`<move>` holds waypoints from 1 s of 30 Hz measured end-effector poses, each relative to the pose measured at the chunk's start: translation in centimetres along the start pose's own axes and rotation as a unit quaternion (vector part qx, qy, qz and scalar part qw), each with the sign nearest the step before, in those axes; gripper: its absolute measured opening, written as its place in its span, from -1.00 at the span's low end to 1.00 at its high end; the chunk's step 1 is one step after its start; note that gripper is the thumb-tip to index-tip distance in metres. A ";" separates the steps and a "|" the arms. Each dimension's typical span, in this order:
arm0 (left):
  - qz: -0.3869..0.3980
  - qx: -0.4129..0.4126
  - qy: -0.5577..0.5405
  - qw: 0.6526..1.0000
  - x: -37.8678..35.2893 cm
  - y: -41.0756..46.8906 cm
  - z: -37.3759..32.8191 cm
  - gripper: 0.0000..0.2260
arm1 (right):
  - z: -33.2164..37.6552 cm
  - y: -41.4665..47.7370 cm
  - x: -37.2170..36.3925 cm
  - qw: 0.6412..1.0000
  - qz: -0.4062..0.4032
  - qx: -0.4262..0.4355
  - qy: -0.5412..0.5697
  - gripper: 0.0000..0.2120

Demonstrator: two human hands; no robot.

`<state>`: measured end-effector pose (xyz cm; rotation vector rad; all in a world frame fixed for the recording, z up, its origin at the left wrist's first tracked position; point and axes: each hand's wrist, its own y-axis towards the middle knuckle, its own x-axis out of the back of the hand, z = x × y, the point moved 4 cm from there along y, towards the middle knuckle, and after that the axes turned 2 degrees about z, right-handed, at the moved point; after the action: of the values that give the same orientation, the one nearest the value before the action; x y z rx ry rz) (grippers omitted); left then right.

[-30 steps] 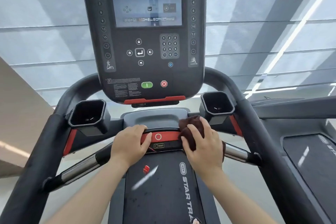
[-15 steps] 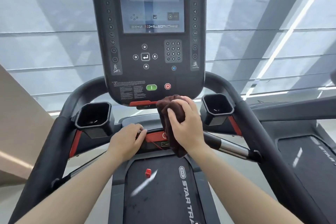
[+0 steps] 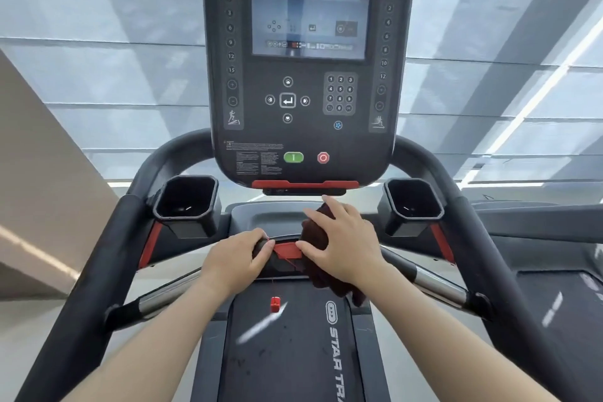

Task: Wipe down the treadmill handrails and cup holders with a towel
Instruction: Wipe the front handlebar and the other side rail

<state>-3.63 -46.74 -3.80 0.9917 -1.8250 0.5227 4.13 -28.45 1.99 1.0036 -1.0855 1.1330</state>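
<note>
My right hand (image 3: 344, 243) presses a dark brown towel (image 3: 321, 272) onto the middle of the treadmill's front crossbar, over the right part of the red safety-key panel (image 3: 285, 250). The towel's loose end hangs below the bar. My left hand (image 3: 238, 254) grips the same bar just left of the red panel. Two black cup holders sit to either side: the left cup holder (image 3: 186, 202) and the right cup holder (image 3: 414, 201), both apart from my hands. The black side handrails (image 3: 107, 258) curve up around the console, with chrome grips (image 3: 437, 285) lower down.
The Star Trac console (image 3: 306, 68) with its screen and keypad rises directly ahead. A red safety clip (image 3: 275, 303) dangles on a cord above the running belt (image 3: 287, 352). A second treadmill (image 3: 561, 303) stands on the right. Window blinds fill the background.
My right hand with the towel lifted up toward the console's lower edge, then came back down onto the crossbar's middle. My left hand stayed on the bar. The view shifted slightly.
</note>
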 end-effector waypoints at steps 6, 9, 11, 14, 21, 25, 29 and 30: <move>0.015 0.012 -0.013 1.000 0.0 0.0 0.1 -0.76 | 0.5 -2.1 -1.2 0.996 -0.069 0.047 0.012 -0.55; 0.017 0.019 -0.028 0.999 0.2 -0.3 0.1 -0.72 | 1.8 -1.9 -1.8 0.994 -0.100 0.038 0.019 -0.65; 0.002 0.021 -0.028 0.999 0.5 -1.0 1.0 -0.69 | 3.2 -0.9 -1.8 0.994 -0.095 0.039 0.020 -0.72; -0.030 0.044 -0.019 0.998 0.7 -2.4 2.6 -0.65 | 4.0 -0.6 -1.7 0.995 -0.078 0.053 0.025 -0.72; -0.072 0.051 0.015 0.996 0.4 -2.6 2.9 -0.61 | 1.2 -3.3 -1.6 0.999 -0.053 -0.004 0.006 -0.46; -0.060 0.052 0.011 0.997 0.4 -2.6 3.1 -0.61 | 2.0 -3.4 -1.8 0.997 -0.079 0.016 0.007 -0.52; -0.015 0.054 -0.012 0.998 0.5 -2.3 3.1 -0.63 | 2.4 -2.0 -1.1 0.995 -0.072 0.020 0.059 -0.63; -0.001 0.051 -0.023 0.998 0.6 -2.3 3.0 -0.64 | 2.4 -1.9 -0.8 0.994 -0.077 0.016 0.078 -0.65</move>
<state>-3.54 -50.48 -4.76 1.0824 -1.8526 0.6023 5.57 -31.18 1.57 0.9885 -0.8547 1.0866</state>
